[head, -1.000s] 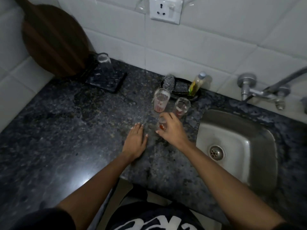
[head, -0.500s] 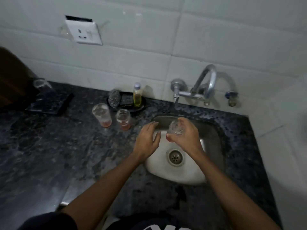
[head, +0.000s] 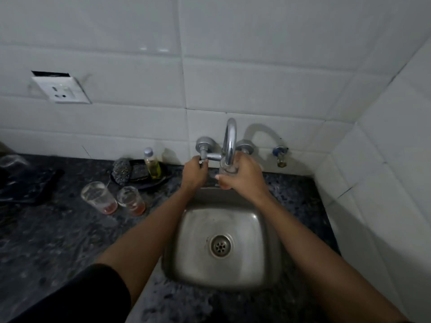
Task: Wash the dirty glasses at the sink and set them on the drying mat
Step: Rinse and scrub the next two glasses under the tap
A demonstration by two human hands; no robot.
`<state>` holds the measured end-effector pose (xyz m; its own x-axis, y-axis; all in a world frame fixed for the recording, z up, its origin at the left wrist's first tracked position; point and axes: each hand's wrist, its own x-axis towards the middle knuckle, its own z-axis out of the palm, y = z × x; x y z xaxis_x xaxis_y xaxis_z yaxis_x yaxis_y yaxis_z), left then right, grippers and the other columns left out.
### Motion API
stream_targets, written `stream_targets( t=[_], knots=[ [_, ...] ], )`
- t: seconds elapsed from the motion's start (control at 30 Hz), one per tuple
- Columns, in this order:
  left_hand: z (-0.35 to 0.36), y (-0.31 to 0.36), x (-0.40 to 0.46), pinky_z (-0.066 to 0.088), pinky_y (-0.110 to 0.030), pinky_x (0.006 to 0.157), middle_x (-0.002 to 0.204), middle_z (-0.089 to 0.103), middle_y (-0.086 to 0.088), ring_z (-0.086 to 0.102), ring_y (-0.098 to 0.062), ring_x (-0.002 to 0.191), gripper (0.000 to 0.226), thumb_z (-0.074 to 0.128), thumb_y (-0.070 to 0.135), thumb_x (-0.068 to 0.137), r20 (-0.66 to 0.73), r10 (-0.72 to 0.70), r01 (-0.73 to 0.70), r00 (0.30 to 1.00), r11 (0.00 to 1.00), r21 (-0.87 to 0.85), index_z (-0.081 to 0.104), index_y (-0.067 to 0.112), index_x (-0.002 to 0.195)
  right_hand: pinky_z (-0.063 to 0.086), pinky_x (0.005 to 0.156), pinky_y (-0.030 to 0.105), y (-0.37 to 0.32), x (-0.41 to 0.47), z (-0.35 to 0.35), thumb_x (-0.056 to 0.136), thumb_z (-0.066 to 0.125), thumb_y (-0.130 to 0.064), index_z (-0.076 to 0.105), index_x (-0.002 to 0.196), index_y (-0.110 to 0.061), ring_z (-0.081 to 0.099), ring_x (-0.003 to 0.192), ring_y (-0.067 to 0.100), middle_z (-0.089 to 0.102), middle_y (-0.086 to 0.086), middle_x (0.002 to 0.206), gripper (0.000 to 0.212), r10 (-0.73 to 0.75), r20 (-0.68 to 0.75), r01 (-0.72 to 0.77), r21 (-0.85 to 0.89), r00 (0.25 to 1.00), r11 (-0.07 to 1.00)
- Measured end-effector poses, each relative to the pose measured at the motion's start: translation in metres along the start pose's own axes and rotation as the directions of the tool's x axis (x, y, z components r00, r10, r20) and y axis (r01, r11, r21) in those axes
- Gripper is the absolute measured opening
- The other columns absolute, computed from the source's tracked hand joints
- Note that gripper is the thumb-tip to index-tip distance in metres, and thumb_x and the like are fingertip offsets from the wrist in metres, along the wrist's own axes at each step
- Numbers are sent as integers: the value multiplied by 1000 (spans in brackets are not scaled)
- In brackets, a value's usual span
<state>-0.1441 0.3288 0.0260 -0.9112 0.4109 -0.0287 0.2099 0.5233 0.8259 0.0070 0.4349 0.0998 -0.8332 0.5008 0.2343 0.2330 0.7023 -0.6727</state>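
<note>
A: What is the right hand (head: 242, 173) doing?

B: Its fingers are wrapped round a small clear glass (head: 227, 169). The glass is up under the tip of the shiny bent tap (head: 229, 141), above the back edge of the sink (head: 263, 252). The hand hides most of it.

A: And the left hand (head: 193, 171)?

B: Its fingers are curled on the little metal tap handle (head: 202, 157) by the wall.

A: What is the sink like?

B: It is a square steel bowl with round corners and a round drain (head: 221, 246) with holes.

A: Are there more glasses?

B: Yes, two glasses (head: 99, 197) (head: 131, 200) stand close together on the speckled dark stone counter (head: 58, 241), left of the sink. Both are clear, with a bit of red at the bottom.

A: What is behind them?

B: A dark dish (head: 142, 180) by the wall holds a rough scrubber (head: 121, 170) and a small bottle (head: 152, 163) of yellow soap. Something dark and blurry lies at the counter's left edge; I cannot tell if it is the mat. The wall has smooth white tiles and a white socket (head: 61, 92).
</note>
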Motion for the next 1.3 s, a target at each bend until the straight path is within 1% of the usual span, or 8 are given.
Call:
stream_targets(
  t=[0.13, 0.27, 0.7, 0.87, 0.93, 1.07, 1.17, 1.3],
  knots=[
    [1, -12, 1, 55, -44, 71, 79, 70, -11, 65, -27, 73, 25, 57, 27, 98, -2, -101, 97, 995, 963, -251, 70, 6, 92, 56, 76, 34, -4, 5, 6, 68, 89, -45, 54, 89, -34, 63, 86, 13, 61, -11, 91, 43, -24, 19, 23, 17, 1000, 1000],
    [-2, -14, -3, 47, -37, 65, 70, 64, -10, 58, -21, 66, 29, 62, 25, 98, 27, -128, 129, 991, 915, -382, 68, -1, 87, 52, 78, 33, -6, 0, 7, 69, 93, -42, 61, 103, -22, 61, 90, 16, 59, -8, 98, 50, -37, -15, 37, 14, 999, 999],
    [2, 0, -8, 57, -42, 79, 105, 76, -22, 73, -33, 93, 38, 60, 40, 105, 105, -368, 353, 924, 713, -606, 74, 5, 110, 59, 82, 37, -6, -8, 8, 68, 94, -41, 62, 110, -23, 65, 94, 11, 65, -7, 104, 57, -18, -7, 19, 65, 1000, 998],
    [7, 17, -43, 61, -41, 73, 94, 78, -13, 77, -29, 81, 64, 41, 60, 107, 643, -316, 715, 697, 372, -592, 76, 7, 105, 58, 88, 39, -5, -13, 11, 69, 94, -41, 63, 117, -22, 63, 105, 13, 65, -4, 113, 60, -34, 4, 34, 59, 999, 998],
    [13, 19, -57, 61, -37, 68, 93, 77, -9, 76, -24, 79, 56, 41, 51, 109, 720, -225, 750, 656, 304, -588, 78, 10, 98, 55, 96, 39, -1, -18, 11, 71, 94, -36, 65, 116, -19, 60, 113, 15, 62, -1, 121, 56, -62, 32, 60, 47, 998, 997],
    [13, 21, -57, 52, -27, 52, 75, 68, -5, 65, -19, 61, 33, 44, 24, 101, 617, -251, 666, 746, 264, -697, 68, 10, 82, 45, 108, 27, 17, -30, 6, 83, 87, -25, 71, 121, -8, 53, 123, 20, 58, 9, 130, 44, -315, 15, 315, -82, 949, 945],
    [13, 14, -51, 49, -30, 57, 74, 60, -7, 60, -21, 63, 22, 54, 25, 90, 554, -279, 618, 784, 283, -733, 58, 12, 72, 49, 98, 31, 30, -40, 1, 97, 74, -18, 73, 106, -5, 55, 112, 23, 64, 9, 116, 16, -493, 67, 495, -212, 868, 843],
    [9, 18, -54, 50, -33, 60, 72, 65, -5, 62, -21, 66, 40, 49, 30, 102, 535, -267, 598, 801, 332, -729, 64, 17, 67, 51, 95, 38, 26, -37, 6, 104, 63, -25, 72, 108, -11, 57, 104, 13, 68, -2, 107, 18, -327, 258, 358, -86, 909, 930]
  ],
)
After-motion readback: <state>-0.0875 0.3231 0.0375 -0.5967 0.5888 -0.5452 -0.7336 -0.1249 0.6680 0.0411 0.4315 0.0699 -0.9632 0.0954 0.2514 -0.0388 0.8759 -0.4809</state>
